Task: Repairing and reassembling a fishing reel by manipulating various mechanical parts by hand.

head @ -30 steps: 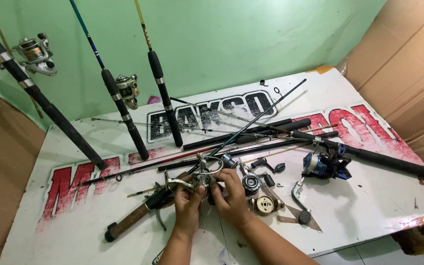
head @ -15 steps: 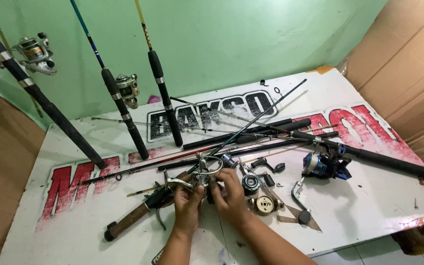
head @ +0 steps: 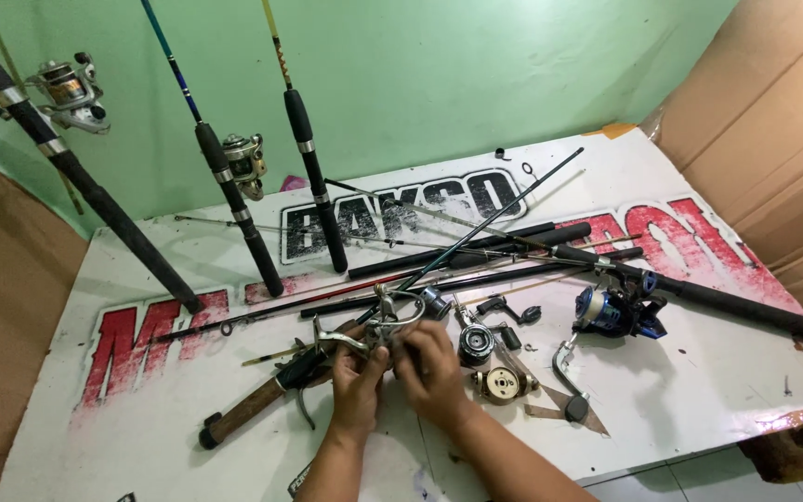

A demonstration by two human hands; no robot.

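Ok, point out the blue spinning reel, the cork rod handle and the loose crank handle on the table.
blue spinning reel [head: 617, 311], head view, on its body.
cork rod handle [head: 243, 416], head view, mid grip.
loose crank handle [head: 566, 367], head view, on its metal arm.

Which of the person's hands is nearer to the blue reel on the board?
Right. The right hand lies between the left hand and the blue reel, though apart from it.

3 upright fishing rods [head: 234, 191], 1 blue reel [head: 611, 311], 2 hands [head: 401, 372]
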